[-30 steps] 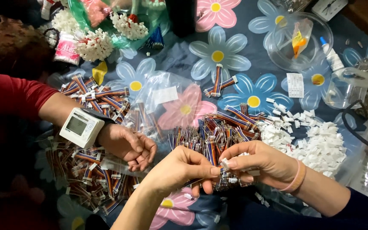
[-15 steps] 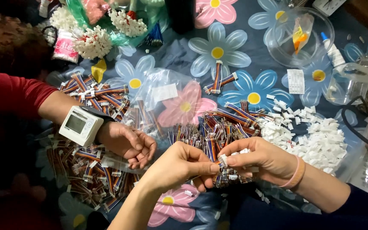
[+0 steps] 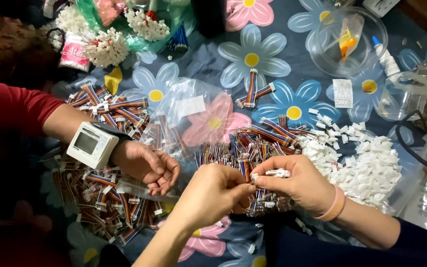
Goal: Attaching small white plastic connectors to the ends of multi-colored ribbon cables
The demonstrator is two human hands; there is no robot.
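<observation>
My left hand (image 3: 213, 193) and my right hand (image 3: 300, 184) meet over a heap of short multicoloured wire bundles (image 3: 253, 148). Between finger and thumb, the right hand holds a small white plastic connector (image 3: 277, 173). The left hand's fingertips pinch thin wires right beside that connector. A pink band (image 3: 333, 205) circles my right wrist. A pile of loose white connectors (image 3: 366, 165) lies just right of my right hand.
Another person's hand (image 3: 149, 165), red sleeve and a white wrist monitor (image 3: 91, 144), rests on finished wire bundles (image 3: 105, 198) at left. A clear bag (image 3: 193, 113), a clear bowl (image 3: 352, 39), a glue bottle (image 3: 385, 58) and a flowered cloth (image 3: 253, 54) lie beyond.
My two hands have stayed together over the wire heap, with small finger shifts around the connector. The other person's hand has barely moved.
</observation>
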